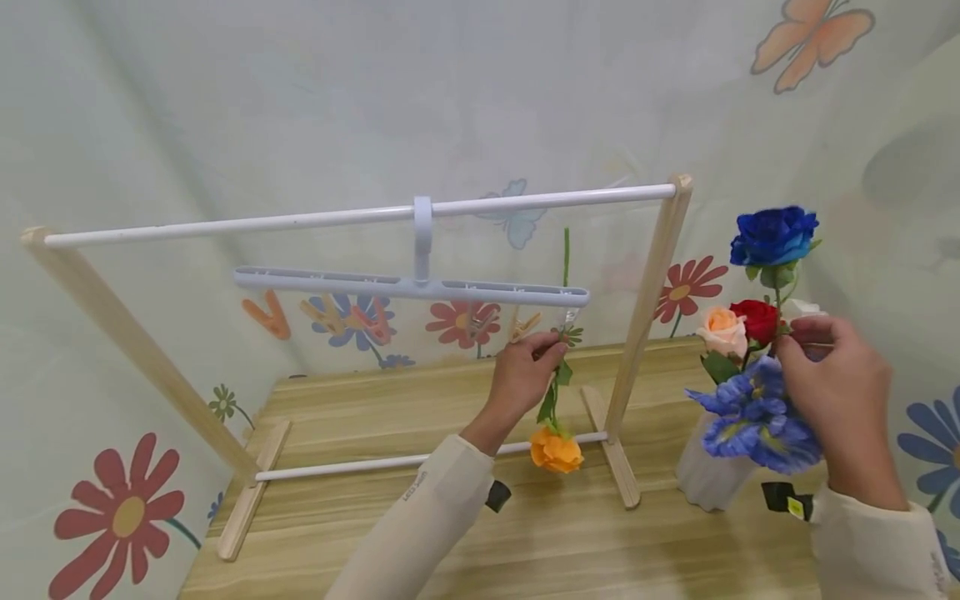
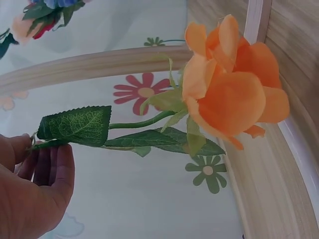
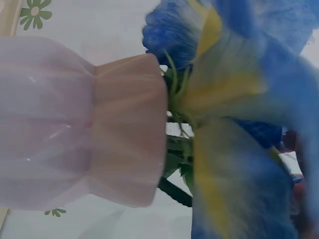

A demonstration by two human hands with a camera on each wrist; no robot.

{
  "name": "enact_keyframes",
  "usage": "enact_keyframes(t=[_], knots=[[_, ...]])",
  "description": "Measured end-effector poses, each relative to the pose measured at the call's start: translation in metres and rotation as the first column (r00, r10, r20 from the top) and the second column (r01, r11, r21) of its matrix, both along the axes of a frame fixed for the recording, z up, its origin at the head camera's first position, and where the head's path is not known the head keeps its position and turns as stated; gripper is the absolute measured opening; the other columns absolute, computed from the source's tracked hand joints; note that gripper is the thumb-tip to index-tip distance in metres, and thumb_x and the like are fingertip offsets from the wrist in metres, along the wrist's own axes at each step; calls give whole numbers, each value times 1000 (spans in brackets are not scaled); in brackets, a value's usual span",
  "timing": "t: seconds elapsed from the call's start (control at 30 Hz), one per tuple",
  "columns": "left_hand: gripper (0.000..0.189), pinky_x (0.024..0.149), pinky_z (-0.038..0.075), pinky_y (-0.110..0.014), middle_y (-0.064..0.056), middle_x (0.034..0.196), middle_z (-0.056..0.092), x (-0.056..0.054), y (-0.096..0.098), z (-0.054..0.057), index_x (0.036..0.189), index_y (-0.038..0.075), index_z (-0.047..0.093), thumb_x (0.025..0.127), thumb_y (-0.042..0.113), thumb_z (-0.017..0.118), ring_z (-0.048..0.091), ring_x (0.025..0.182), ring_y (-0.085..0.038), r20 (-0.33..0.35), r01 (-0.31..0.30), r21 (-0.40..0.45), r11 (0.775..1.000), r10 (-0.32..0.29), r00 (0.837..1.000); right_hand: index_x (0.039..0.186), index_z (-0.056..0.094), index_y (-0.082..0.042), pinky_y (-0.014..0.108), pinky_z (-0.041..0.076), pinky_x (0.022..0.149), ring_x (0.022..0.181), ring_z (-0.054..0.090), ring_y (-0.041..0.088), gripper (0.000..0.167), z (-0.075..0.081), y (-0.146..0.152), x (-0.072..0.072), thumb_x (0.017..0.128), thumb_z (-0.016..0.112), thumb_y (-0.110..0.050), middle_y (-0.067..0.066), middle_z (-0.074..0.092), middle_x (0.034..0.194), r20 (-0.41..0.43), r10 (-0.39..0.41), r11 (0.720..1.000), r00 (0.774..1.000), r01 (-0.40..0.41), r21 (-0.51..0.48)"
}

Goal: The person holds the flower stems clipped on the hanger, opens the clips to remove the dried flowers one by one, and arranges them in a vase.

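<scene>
Head down beside the right end of the pale hanger hangs an orange artificial rose, its green stem reaching up past the hanger bar. My left hand pinches this stem between thumb and fingers, just below the end clip; in the left wrist view its bloom points away from the fingers. On the right, my right hand pinches the stem of a blue rose, which stands above the other blooms in a white ribbed vase. In the right wrist view a blue iris covers most of the fingers.
The hanger hooks over the white top rod of a wooden rack, whose right post stands between my hands. Several clothespins, one orange, hang below the hanger. Around the vase's mouth crowd a peach rose and a red rose.
</scene>
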State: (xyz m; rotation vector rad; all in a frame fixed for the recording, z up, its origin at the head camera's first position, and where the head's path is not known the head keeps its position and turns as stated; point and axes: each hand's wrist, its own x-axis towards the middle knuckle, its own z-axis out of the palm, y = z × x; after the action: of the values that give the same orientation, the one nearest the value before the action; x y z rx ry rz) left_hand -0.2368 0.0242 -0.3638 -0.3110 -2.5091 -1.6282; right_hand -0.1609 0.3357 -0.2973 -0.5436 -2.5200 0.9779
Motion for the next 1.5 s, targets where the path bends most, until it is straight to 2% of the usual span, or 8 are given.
enact_keyframes(t=[0.13,0.23,0.37,0.53,0.87,1.17,1.37,1.5], knots=[[28,80,59,-28,-3,107,78,0,0,0,120,13,76,100,31,66,70,91,-13,-6,-1,3,1000,1,1000,143,52,-4,41,53,84,124,59,39,54,2,-1,2,100,51,-37,22,62,140,-37,-71,997,997,71,2],[28,81,59,-28,-3,106,78,1,0,1,119,14,76,100,31,66,69,91,-13,0,0,4,1000,0,1000,140,56,-9,22,47,77,105,64,12,50,4,-3,3,99,51,-36,14,67,133,-122,-150,989,981,149,-16],[27,80,58,-25,-2,106,77,1,0,1,117,15,76,99,33,67,69,89,-10,16,19,22,1000,-19,1000,128,65,-10,8,33,71,81,42,-18,41,6,-10,8,98,54,-36,-22,62,102,-325,-193,981,926,190,-39],[24,78,60,-22,-3,104,77,1,0,1,115,14,76,99,29,68,69,86,-8,36,56,81,995,-59,998,118,69,-4,7,35,78,83,43,-20,35,15,-28,19,99,57,-31,-38,46,92,-519,-152,987,841,159,-31],[27,82,62,-32,-7,107,77,4,-2,1,116,7,74,99,26,67,72,87,-12,44,126,147,981,-134,990,104,71,6,3,46,82,84,57,-14,19,22,-80,28,93,66,-9,-28,61,95,-693,114,993,711,-112,48],[27,82,62,-31,-7,110,77,9,-3,4,117,6,73,99,26,67,73,88,-12,55,167,148,975,-176,983,109,68,4,-2,42,80,84,54,-17,20,10,-122,15,92,70,-8,14,71,101,-579,251,965,776,-248,86],[26,84,62,-33,-6,114,76,11,-5,7,117,7,74,100,24,66,74,92,-14,84,205,163,965,-220,972,121,62,1,-2,42,79,92,66,15,33,-3,-142,-4,94,72,-15,15,70,106,-407,321,940,855,-339,29],[25,83,62,-30,-6,112,76,13,-7,9,117,8,73,101,24,65,73,90,-13,107,223,164,961,-242,964,130,57,-1,22,59,88,101,69,29,45,-10,-156,-15,96,72,-27,16,68,114,-306,353,925,884,-379,-31]])
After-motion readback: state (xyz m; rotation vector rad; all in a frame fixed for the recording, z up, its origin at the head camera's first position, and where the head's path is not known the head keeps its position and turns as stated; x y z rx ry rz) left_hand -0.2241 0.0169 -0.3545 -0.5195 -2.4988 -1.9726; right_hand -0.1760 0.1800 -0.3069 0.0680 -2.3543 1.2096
